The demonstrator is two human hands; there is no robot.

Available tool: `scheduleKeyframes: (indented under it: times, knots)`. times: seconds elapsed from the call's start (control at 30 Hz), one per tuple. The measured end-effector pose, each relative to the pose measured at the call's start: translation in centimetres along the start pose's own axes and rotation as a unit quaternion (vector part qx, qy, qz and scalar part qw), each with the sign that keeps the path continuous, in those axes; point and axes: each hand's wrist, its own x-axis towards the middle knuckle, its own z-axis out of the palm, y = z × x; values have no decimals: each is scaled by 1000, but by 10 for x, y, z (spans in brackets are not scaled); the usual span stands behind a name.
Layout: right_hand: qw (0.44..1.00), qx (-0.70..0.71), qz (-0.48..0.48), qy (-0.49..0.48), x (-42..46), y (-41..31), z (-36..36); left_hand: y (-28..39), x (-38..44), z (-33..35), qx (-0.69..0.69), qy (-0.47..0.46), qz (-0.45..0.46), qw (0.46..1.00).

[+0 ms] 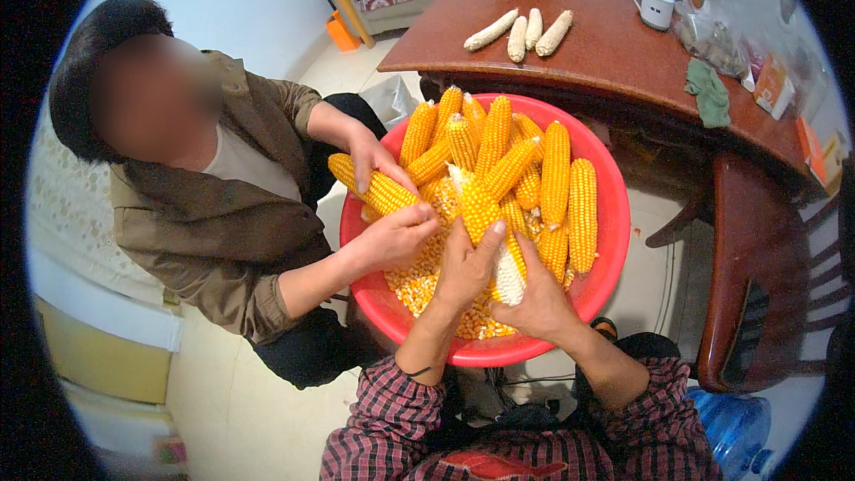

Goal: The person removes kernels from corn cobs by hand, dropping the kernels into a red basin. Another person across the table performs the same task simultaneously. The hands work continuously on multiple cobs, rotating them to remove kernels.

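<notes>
A partly shelled corn cob [482,207] is held over a red plastic basin [613,214]; its lower end is bare and white, its upper part still bears yellow kernels. My left hand [465,260] grips it from the left, with the thumb on the kernels. My right hand [538,297] holds its lower right side. Several whole yellow corn cobs [583,214] are piled in the basin, towards the back and right. Loose corn kernels [417,284] lie beneath and beside them. At the left, a person's two hands hold another yellow cob [374,186] over the basin's rim.
A person in a brown jacket [220,227] sits close on the left. Behind the basin, a wooden table [601,60] bears several stripped cobs [553,33], a white mug [654,7], a green cloth [707,93] and plastic bags. A wooden chair [748,247] stands at the right, near a blue water bottle [731,421].
</notes>
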Motion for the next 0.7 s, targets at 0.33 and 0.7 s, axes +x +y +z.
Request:
scheduleKeyframes:
  times: [0.33,0.7]
  knots:
    - [999,10,-3,-49,5,-2,-10,3,-2,-6,17,-40,60,997]
    - [998,13,-24,-56,10,5,-5,5,-3,-11,-132,-46,-48,989]
